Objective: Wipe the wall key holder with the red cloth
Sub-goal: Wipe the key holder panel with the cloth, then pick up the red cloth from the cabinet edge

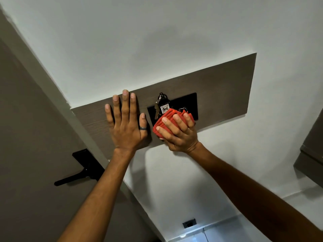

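The wall key holder is a black plate (185,102) set in a long dark wooden panel (223,89) on the white wall. A bunch of keys (160,106) with a tag marked 406 hangs from its hook. My right hand (178,131) presses a bunched red cloth (164,121) against the plate's lower part, just below the keys. My left hand (125,123) lies flat on the panel to the left of the plate, fingers spread, a ring on the thumb, holding nothing.
A brown door (26,137) with a black lever handle (78,172) stands at the left beside the panel. A dark cabinet (312,154) juts in at the right edge. A small black wall socket (189,223) sits low on the wall.
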Motion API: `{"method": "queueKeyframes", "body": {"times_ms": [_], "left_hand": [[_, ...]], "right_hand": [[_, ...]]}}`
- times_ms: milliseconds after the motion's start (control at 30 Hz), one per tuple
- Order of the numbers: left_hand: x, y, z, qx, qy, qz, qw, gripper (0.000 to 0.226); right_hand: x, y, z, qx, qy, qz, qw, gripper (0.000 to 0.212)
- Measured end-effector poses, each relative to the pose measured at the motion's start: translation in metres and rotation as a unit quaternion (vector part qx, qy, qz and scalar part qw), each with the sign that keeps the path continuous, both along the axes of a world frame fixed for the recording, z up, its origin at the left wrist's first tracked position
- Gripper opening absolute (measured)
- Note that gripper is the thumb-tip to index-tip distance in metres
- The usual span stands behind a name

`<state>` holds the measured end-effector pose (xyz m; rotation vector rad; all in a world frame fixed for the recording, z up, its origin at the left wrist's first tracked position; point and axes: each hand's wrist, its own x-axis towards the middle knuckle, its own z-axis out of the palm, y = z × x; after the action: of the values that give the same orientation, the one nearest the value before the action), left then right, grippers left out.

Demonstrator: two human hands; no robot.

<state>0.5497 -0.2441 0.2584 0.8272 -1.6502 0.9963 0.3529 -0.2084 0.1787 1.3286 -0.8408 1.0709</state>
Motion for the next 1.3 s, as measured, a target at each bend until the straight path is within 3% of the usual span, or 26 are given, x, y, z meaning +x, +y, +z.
{"method": "queueKeyframes", "body": {"times_ms": [100, 233, 300, 700, 900, 967, 1033, 1067, 1100, 1133, 1167, 1200, 1233, 1267, 1300], "left_hand": [[-0.001, 0.001, 0.001, -0.001, -0.002, 0.0, 1.0, 0.061], [-0.002, 0.001, 0.001, -0.008, -0.008, 0.01, 1.0, 0.061], [-0.001, 0.0, 0.0, -0.01, -0.008, 0.014, 1.0, 0.062], [-0.004, -0.003, -0.005, 0.009, -0.001, 0.008, 1.0, 0.063], [-0.017, 0.022, -0.005, 0.099, 0.047, -0.04, 0.993, 0.061], [-0.026, 0.044, -0.016, 0.137, 0.089, -0.081, 0.983, 0.061], [-0.04, 0.069, -0.041, 0.161, 0.066, -0.12, 0.978, 0.062], [-0.047, 0.08, -0.056, 0.174, 0.031, -0.135, 0.975, 0.062], [-0.058, 0.091, -0.072, 0.189, -0.011, -0.15, 0.97, 0.062], [-0.068, 0.099, -0.086, 0.209, -0.054, -0.166, 0.962, 0.062], [-0.084, 0.108, -0.101, 0.235, -0.09, -0.18, 0.951, 0.062], [-0.098, 0.116, -0.112, 0.266, -0.116, -0.188, 0.938, 0.062], [-0.113, 0.123, -0.121, 0.3, -0.132, -0.188, 0.926, 0.062], [-0.133, 0.132, -0.131, 0.343, -0.14, -0.186, 0.91, 0.062], [-0.149, 0.138, -0.138, 0.38, -0.149, -0.184, 0.894, 0.063]], "right_hand": [[-0.009, 0.006, -0.001, 0.017, 0.0, 0.015, 1.0, 0.04], [0.002, 0.014, 0.015, 0.03, -0.25, 0.067, 0.965, 0.042], [0.011, 0.017, 0.029, 0.023, -0.313, 0.069, 0.947, 0.042], [-0.025, 0.015, 0.032, 0.036, -0.163, 0.007, 0.986, 0.045], [-0.053, 0.031, 0.025, 0.061, -0.078, -0.006, 0.995, 0.041], [-0.064, 0.048, 0.02, 0.094, -0.105, 0.002, 0.99, 0.038], [-0.07, 0.07, 0.007, 0.154, -0.215, 0.049, 0.963, 0.034], [-0.069, 0.082, -0.001, 0.183, -0.304, 0.106, 0.929, 0.032], [-0.07, 0.096, -0.008, 0.209, -0.416, 0.173, 0.868, 0.029], [-0.07, 0.108, -0.012, 0.233, -0.532, 0.243, 0.777, 0.028], [-0.077, 0.122, -0.017, 0.255, -0.636, 0.319, 0.655, 0.026], [-0.085, 0.132, -0.02, 0.272, -0.711, 0.403, 0.508, 0.029], [-0.096, 0.141, -0.024, 0.281, -0.755, 0.476, 0.353, 0.039], [-0.114, 0.154, -0.034, 0.287, -0.775, 0.517, 0.225, 0.051], [-0.13, 0.166, -0.043, 0.284, -0.786, 0.527, 0.156, 0.059]]}}
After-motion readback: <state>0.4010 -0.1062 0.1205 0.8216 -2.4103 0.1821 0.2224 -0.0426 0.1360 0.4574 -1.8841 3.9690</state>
